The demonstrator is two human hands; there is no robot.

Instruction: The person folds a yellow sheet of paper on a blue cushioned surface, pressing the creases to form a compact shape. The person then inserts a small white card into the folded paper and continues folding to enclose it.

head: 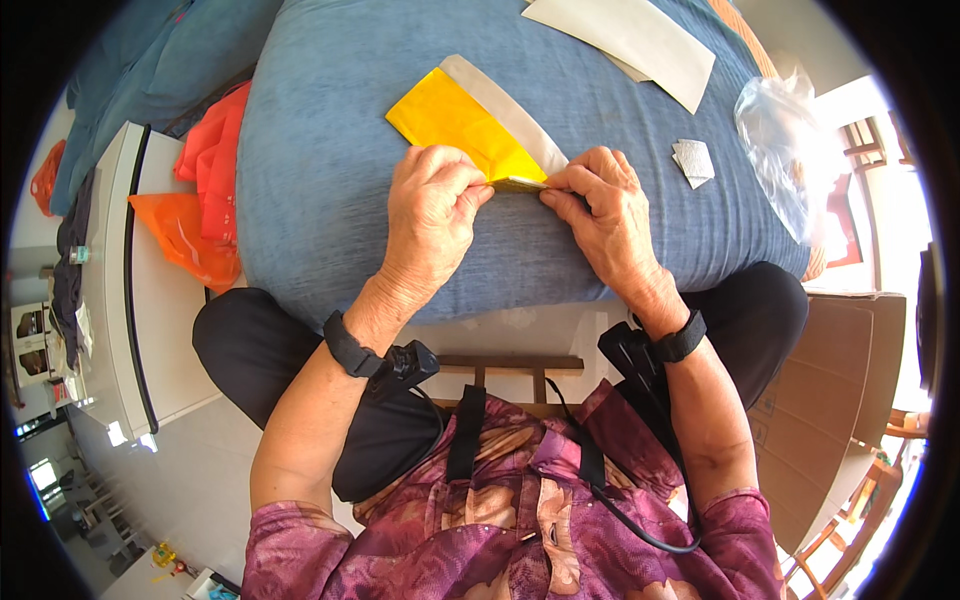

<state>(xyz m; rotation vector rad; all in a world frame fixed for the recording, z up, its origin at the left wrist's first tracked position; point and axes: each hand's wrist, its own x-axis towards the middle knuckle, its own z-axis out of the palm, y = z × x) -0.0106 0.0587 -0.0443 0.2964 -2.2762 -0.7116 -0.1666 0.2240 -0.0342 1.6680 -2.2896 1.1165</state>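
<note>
A flat yellow piece with a grey-beige strip (465, 124) lies at a slant on a surface covered in blue cloth (337, 150); whether it is paper or fabric I cannot tell. My left hand (435, 210) pinches its near edge between thumb and fingers. At the right end of that same edge, my right hand (604, 206) pinches it too. Between the two hands the edge looks folded, with a thin pale layer showing. Small silvery pieces (695, 163) lie to the right of my right hand. Long off-white sheets (637, 45) overlap at the far right.
A clear plastic bag (780, 150) rests at the right rim of the blue cloth. Red and orange bags (187, 232) hang at the left, beside a white cabinet (139, 285). A cardboard box (817, 405) stands by my right knee. Wooden bars (510, 364) show below the cloth.
</note>
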